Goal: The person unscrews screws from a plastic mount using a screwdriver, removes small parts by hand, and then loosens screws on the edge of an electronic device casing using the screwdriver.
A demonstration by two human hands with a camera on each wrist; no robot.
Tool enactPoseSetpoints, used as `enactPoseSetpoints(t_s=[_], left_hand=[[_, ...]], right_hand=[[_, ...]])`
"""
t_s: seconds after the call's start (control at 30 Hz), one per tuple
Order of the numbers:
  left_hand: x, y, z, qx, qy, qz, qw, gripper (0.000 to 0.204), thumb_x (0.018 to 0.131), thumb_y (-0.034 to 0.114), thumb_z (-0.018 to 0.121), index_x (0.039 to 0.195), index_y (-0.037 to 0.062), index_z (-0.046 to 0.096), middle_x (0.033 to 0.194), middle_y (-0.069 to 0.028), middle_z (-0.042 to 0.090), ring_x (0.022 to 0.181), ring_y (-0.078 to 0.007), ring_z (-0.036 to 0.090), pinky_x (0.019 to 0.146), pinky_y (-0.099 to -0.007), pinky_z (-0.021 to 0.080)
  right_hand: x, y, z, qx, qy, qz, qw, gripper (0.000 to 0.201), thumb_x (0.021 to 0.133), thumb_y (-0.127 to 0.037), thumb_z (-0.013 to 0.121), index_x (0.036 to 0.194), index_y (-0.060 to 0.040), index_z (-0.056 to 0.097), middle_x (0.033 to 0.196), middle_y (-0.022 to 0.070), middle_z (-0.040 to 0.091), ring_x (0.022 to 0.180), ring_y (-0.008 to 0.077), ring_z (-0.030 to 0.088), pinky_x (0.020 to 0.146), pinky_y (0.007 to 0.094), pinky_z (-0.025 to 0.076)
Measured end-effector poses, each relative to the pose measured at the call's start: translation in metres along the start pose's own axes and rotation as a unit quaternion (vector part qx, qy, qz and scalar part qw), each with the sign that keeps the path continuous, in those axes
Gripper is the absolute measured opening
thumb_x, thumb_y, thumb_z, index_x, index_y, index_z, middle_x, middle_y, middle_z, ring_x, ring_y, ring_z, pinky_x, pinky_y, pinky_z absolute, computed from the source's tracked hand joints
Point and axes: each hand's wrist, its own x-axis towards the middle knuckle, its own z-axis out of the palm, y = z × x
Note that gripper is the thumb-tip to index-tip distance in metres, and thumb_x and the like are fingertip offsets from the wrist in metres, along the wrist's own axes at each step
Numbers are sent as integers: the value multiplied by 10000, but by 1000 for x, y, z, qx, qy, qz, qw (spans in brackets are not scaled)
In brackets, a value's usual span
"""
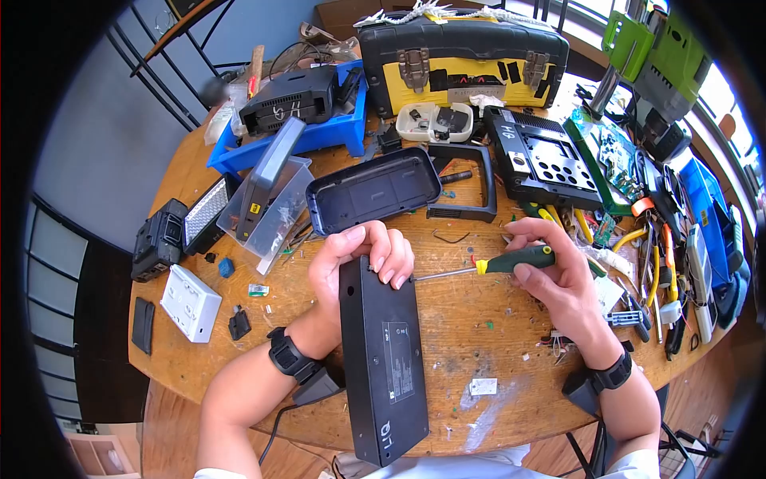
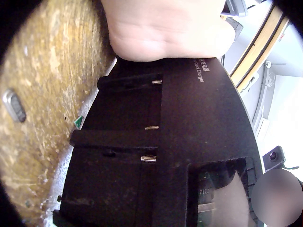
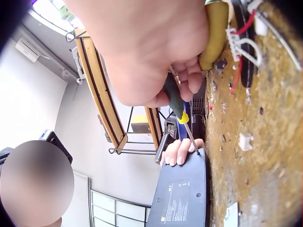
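A long black charger case stands tilted near the table's front edge, its labelled face toward the right. My left hand grips its upper end, fingers curled over the top. My right hand holds a green-handled screwdriver between thumb and fingers, its shaft pointing left. In the right wrist view the screwdriver tip meets a corner of the labelled face, close to the left fingertips. The left wrist view shows the case's other side, with metal contacts and a window.
Behind lie a black cover, a black frame and a yellow-black toolbox. A blue bin stands at back left, a white box at left. Pliers, cables and tools crowd the right, beneath a green drill stand.
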Motion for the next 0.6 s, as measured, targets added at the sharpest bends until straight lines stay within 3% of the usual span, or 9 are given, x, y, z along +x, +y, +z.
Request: enactPoseSetpoints(t_s=[0.1,0.23,0.3,0.33,0.43,0.5,0.6], left_hand=[[0,0,0,1,4,-3,1000,398,993,381,383,705,118,460,650,-38,488,664,-191,490,703,-338,389],[0,0,0,-4,2,-3,1000,402,996,378,383,703,114,461,647,-37,485,664,-190,488,698,-336,388],[0,-1,-4,-9,-10,-3,1000,399,1011,361,380,714,105,455,659,-46,476,691,-194,483,707,-330,402],[0,-1,-6,-14,-27,-1,1000,396,1026,344,378,726,95,448,670,-56,467,717,-198,477,715,-324,416],[0,-1,-5,-21,-24,-4,999,398,1025,347,379,726,95,449,672,-57,468,718,-198,477,717,-325,417],[0,-1,-1,-14,-12,-5,1000,397,1011,361,378,715,107,454,660,-47,478,690,-194,483,708,-331,402],[1,-1,-1,-4,0,-3,1000,396,995,375,377,705,119,460,648,-36,488,662,-190,491,698,-337,388]], right_hand=[[0,-7,-8,66,-28,74,995,318,1070,-112,590,1384,-65,568,1084,10,615,797,49,556,709,203,483],[0,6,-1,30,-12,51,998,310,1078,-112,573,1384,-64,568,1075,11,614,811,55,568,725,214,492],[3,17,7,-18,45,-106,993,301,1081,-107,558,1377,-61,574,1056,7,609,810,80,581,727,247,504],[3,15,11,-17,42,-107,993,301,1081,-107,558,1377,-61,574,1056,7,609,810,80,581,727,247,504],[-1,-2,10,54,76,-45,995,326,1046,-31,577,1371,-55,580,1052,16,600,881,116,604,811,274,518],[-1,-16,-4,-10,8,103,995,405,980,54,624,1369,-53,582,1070,30,599,985,140,610,931,275,501],[-3,-9,-6,-97,-2,100,990,387,987,11,645,1365,-47,582,1081,37,598,1011,129,593,915,263,495]])
